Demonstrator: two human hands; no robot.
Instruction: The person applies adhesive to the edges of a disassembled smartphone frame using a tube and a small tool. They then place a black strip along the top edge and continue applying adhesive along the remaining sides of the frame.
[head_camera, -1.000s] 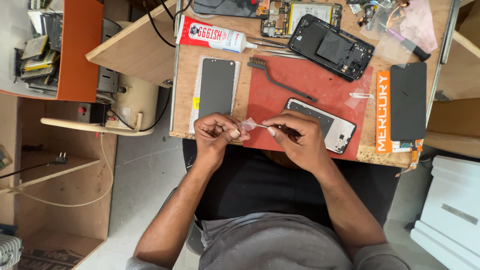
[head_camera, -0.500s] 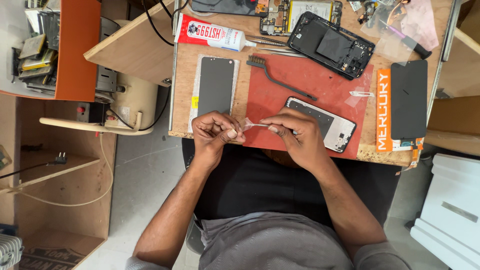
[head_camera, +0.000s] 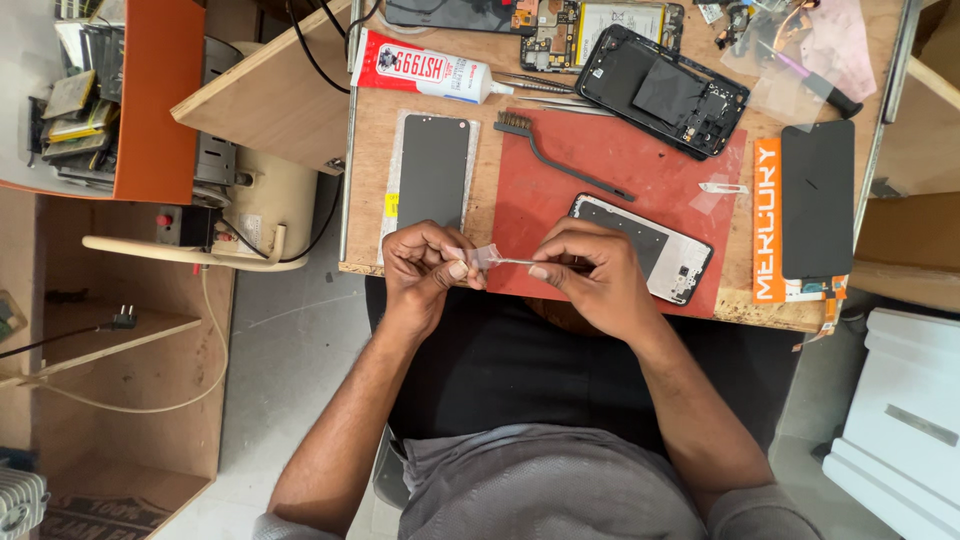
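Over the near edge of a red work mat (head_camera: 640, 170), my left hand (head_camera: 425, 265) pinches a small piece of clear film (head_camera: 478, 256). My right hand (head_camera: 590, 275) grips thin metal tweezers (head_camera: 515, 261) whose tips touch that film. Just behind my right hand lies a phone frame (head_camera: 665, 255) with a pale inside, partly hidden by my fingers. A dark phone screen panel (head_camera: 432, 172) lies on the wooden table left of the mat, just beyond my left hand.
A black brush (head_camera: 555, 160) lies on the mat. Behind it are a red-and-white glue tube (head_camera: 420, 68), an opened black phone body (head_camera: 662, 90) and a circuit board (head_camera: 545, 25). Another dark screen (head_camera: 818, 200) lies at the right. A cream machine (head_camera: 270, 200) stands left.
My hands stay at the table's near edge. The film and tweezers have shifted only slightly between my fingers.
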